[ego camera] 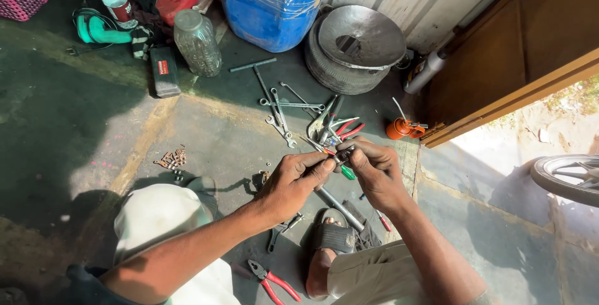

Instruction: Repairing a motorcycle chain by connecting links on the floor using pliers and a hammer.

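Observation:
My left hand (293, 180) and my right hand (374, 171) meet over the concrete floor and pinch a small dark metal part (342, 153) between their fingertips. A green-handled screwdriver (347, 171) lies just beneath the fingers; I cannot tell whether either hand touches it. Beyond the hands lies a heap of spanners and pliers (324, 127). Below my hands is my sandalled foot (327, 242).
A blue drum (271, 2), a tyre with a metal bowl (355, 49), an orange oil can (399, 129), a plastic jar (196, 43), a T-handle wrench (259, 74), red-handled pliers (271, 280) and a small pile of rusty bits (173, 158) surround me. A wheel (568, 177) stands at right.

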